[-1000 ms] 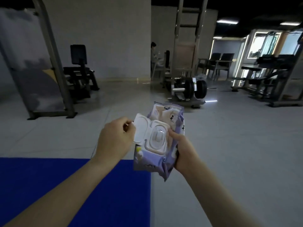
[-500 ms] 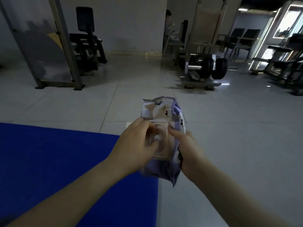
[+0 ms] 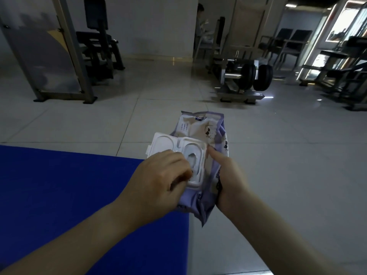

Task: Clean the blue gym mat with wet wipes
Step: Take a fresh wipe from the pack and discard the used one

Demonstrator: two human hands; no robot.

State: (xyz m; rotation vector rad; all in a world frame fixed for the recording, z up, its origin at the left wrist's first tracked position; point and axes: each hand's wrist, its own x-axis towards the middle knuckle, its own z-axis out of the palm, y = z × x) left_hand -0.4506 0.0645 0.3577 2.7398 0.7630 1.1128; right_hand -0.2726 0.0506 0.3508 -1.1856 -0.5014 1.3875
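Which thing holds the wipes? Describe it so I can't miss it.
Look just past the right edge of the blue mat, above the pale floor. Both hands meet there on a soft purple pack; its white flip lid stands open.

Dim gym hall with a pale tiled floor and scattered exercise machines.

The glossy light-grey tiled floor (image 3: 278,155) runs to a plain off-white back wall (image 3: 151,24) at the far side. Far left stands a grey metal frame (image 3: 73,56) with a black padded exercise machine (image 3: 99,46) behind it. Far centre-right, a rack holding black round weight plates (image 3: 256,77) sits on a grey base. Behind it are two dark chairs (image 3: 292,42). At the far right, bright window light (image 3: 341,22) falls past dark machines (image 3: 349,76) and glints on the tiles.
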